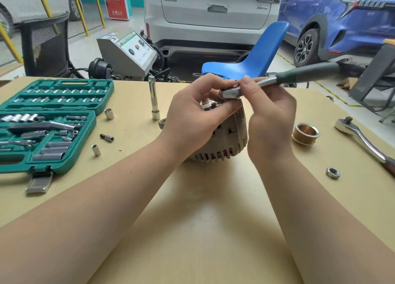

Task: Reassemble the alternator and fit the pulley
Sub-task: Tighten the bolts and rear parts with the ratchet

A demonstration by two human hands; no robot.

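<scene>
The grey alternator (pixel 230 142) stands on the wooden table (pixel 203 219) at the centre, its finned body partly hidden by both hands. My left hand (pixel 192 117) curls over its top and pinches the head of a small ratchet (pixel 232 93). My right hand (pixel 269 117) grips the same ratchet just behind the head; its green handle (pixel 307 74) points to the upper right. The brass-coloured grooved pulley (pixel 306 134) lies on the table to the right of the alternator. A hex nut (pixel 332 173) lies nearer the front right.
An open green socket set case (pixel 49 121) fills the left side. Loose sockets (pixel 109 113), a bit (pixel 106 137) and an upright extension bar (pixel 154 99) stand between the case and the alternator. A large chrome ratchet (pixel 363 138) lies at the right edge. A blue chair (pixel 256 57) is behind the table.
</scene>
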